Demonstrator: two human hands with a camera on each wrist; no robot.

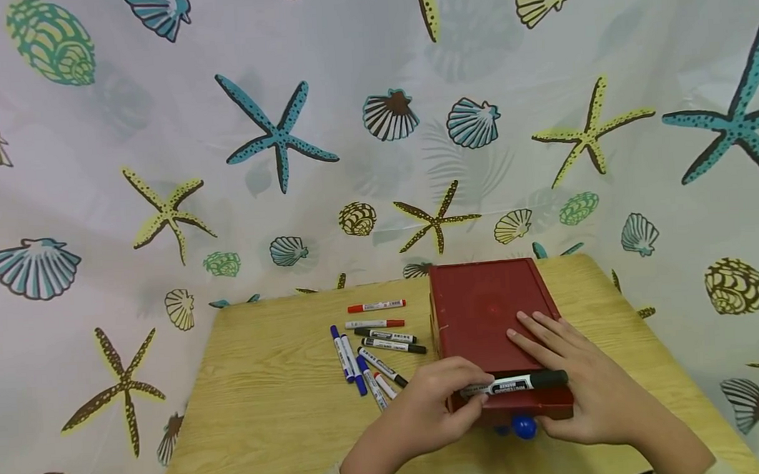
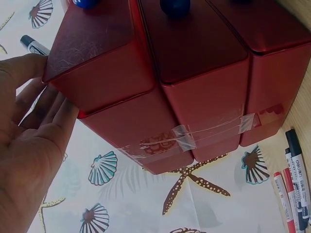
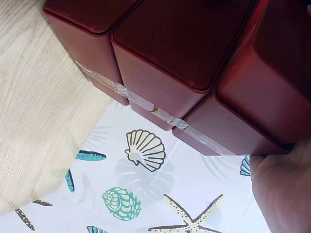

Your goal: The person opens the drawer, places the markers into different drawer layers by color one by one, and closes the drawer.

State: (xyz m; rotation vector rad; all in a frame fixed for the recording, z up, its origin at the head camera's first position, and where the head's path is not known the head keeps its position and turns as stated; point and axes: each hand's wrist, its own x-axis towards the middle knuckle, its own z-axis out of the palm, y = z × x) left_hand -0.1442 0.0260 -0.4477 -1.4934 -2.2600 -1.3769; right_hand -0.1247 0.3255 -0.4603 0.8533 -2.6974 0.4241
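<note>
Left of centre in the head view, a loose cluster of markers [image 1: 375,344] is lying on the wooden table [image 1: 279,414], red ones toward the back, blue and black ones nearer the front edge. Just right of them, toward lower centre, the left hand [image 1: 436,406] is curling its fingers around the pale barrel of a black marker [image 1: 516,384], pinching it and holding it crosswise over the near edge of the red drawer box [image 1: 486,310]. The box is sitting in the middle of the frame, at the right-hand part of the table, and a blue knob [image 1: 525,426] is showing just below its front face. Further right, the right hand [image 1: 577,384] is resting on the box top with fingers straight and spread, the thumb seemingly tucked down the front, though the view there is poor. In the left wrist view, clear tape [image 2: 194,138] is running across the box's three red sections.
</note>
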